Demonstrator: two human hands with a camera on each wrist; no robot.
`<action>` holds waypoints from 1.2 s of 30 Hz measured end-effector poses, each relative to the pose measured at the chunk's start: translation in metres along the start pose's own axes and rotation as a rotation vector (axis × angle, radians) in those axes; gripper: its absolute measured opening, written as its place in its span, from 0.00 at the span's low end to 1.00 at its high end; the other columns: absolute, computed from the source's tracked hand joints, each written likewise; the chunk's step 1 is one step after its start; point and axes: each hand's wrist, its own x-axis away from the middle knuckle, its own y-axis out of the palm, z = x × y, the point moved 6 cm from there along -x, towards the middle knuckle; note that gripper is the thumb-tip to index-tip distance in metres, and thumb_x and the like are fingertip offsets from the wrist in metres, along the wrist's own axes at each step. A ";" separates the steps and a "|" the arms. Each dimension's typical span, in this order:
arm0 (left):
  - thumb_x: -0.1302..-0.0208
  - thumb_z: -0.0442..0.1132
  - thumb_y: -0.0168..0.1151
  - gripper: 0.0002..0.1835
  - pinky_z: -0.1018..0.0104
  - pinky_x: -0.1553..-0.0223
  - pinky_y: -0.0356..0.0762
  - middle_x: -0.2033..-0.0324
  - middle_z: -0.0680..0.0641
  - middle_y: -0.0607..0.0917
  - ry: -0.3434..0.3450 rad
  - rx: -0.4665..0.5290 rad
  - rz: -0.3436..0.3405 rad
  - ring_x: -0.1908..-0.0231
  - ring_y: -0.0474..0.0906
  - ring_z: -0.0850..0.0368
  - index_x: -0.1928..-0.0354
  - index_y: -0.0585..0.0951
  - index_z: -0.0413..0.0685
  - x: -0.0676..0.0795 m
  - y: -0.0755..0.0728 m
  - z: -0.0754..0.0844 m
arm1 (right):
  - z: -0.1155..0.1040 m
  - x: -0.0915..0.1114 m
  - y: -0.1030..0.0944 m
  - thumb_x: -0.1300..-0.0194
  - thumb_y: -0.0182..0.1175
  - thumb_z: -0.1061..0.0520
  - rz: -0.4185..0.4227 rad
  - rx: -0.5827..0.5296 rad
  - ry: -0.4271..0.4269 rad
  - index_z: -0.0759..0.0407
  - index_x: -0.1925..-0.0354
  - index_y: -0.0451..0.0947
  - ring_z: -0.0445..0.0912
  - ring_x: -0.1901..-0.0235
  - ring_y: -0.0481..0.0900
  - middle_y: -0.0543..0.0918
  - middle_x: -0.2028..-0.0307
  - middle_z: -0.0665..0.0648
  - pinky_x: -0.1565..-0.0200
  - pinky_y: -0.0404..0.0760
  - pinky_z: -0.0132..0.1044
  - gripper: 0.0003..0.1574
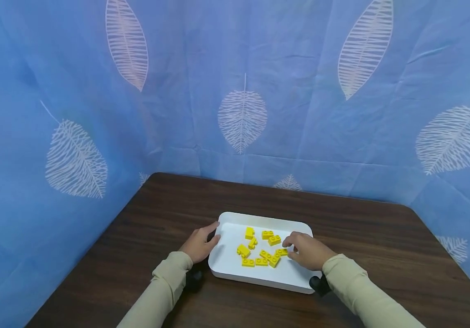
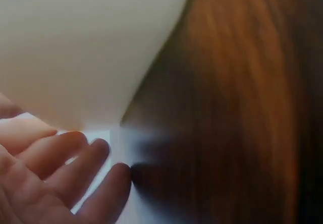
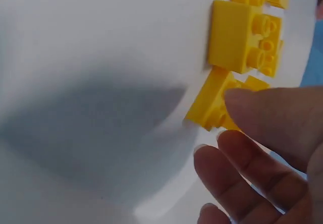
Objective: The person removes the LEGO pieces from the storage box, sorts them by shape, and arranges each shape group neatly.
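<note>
A white rectangular tray [image 1: 276,284] lies on the dark wooden table, with several small yellow toy bricks [image 1: 248,262] scattered inside it. At its left rim is my left hand [image 1: 199,243], thumb and forefinger spread apart with their tips against the edge. In the left wrist view, that hand's fingers [image 2: 83,173] are loosely extended and slightly apart. Over the tray's right part reaches my right hand [image 1: 308,250], thumb and forefinger bent toward the rightmost yellow brick [image 3: 209,100]. The right thumb tip overlaps that brick; I cannot tell whether the fingers pinch it.
The brown table [image 1: 169,200] extends around the tray on all sides. Behind it and to both sides hangs a blue cloth [image 1: 292,114] with white leaf prints. A dark wrist mount [image 1: 320,284] sits beneath the right wrist, close to the tray's front right corner.
</note>
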 end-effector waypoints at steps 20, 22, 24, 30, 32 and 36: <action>0.33 0.37 0.56 0.28 0.49 0.42 0.70 0.37 0.36 0.70 0.036 -0.015 -0.028 0.38 0.68 0.45 0.34 0.65 0.35 0.000 0.006 -0.003 | -0.012 -0.006 -0.007 0.44 0.66 0.62 0.044 0.042 -0.052 0.57 0.64 0.80 0.41 0.70 0.71 0.78 0.69 0.48 0.65 0.76 0.37 0.08; 0.33 0.37 0.56 0.28 0.49 0.42 0.70 0.37 0.36 0.70 0.039 -0.024 -0.025 0.38 0.68 0.45 0.33 0.65 0.35 -0.001 0.003 -0.004 | -0.030 0.009 -0.015 0.44 0.66 0.61 0.114 0.008 -0.106 0.57 0.61 0.80 0.37 0.70 0.72 0.79 0.67 0.47 0.67 0.77 0.33 0.10; 0.33 0.37 0.57 0.28 0.49 0.42 0.70 0.37 0.36 0.70 0.039 -0.029 -0.027 0.38 0.68 0.45 0.33 0.65 0.36 -0.002 0.001 -0.003 | -0.049 0.026 -0.012 0.44 0.66 0.60 0.145 -0.028 -0.179 0.55 0.59 0.81 0.34 0.70 0.71 0.78 0.66 0.44 0.69 0.76 0.30 0.12; 0.33 0.37 0.57 0.28 0.49 0.41 0.69 0.37 0.37 0.70 0.060 -0.024 -0.012 0.37 0.68 0.45 0.33 0.65 0.36 -0.006 -0.002 0.001 | -0.093 0.052 0.039 0.41 0.64 0.50 -0.046 -0.034 -0.345 0.50 0.60 0.82 0.29 0.73 0.67 0.75 0.69 0.36 0.70 0.73 0.25 0.10; 0.34 0.37 0.57 0.28 0.49 0.42 0.70 0.37 0.36 0.70 0.069 -0.021 -0.017 0.38 0.68 0.44 0.34 0.65 0.35 -0.005 0.000 0.000 | -0.097 0.051 0.051 0.41 0.64 0.49 -0.084 0.010 -0.363 0.50 0.61 0.82 0.29 0.75 0.67 0.75 0.70 0.36 0.71 0.73 0.25 0.10; 0.34 0.37 0.57 0.29 0.48 0.42 0.69 0.36 0.36 0.69 0.078 -0.011 -0.020 0.38 0.68 0.44 0.34 0.65 0.35 -0.004 0.003 -0.001 | -0.100 0.051 0.062 0.42 0.65 0.51 -0.074 0.137 -0.420 0.51 0.64 0.82 0.29 0.77 0.65 0.74 0.73 0.39 0.74 0.70 0.23 0.08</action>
